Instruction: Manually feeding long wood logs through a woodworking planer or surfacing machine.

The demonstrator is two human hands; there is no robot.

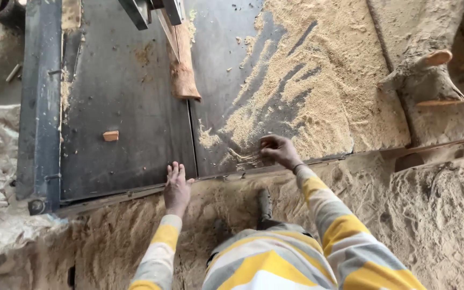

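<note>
Hands apart: left hand (177, 185) flat, open on table edge (135, 189); right hand (277, 150) curled in sawdust (307, 102).

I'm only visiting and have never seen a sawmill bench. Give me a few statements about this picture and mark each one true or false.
1. The left hand lies flat, fingers spread, at the near edge of the dark metal table. True.
2. The right hand grips a hammer. False: it holds no tool and its curled fingers touch the sawdust.
3. A bark-covered slab of wood lies on the table. True.
4. The sawdust covers the table's left half. False: it is heaped on the right.
5. A small wood offcut lies on the table's left side. True.
</note>
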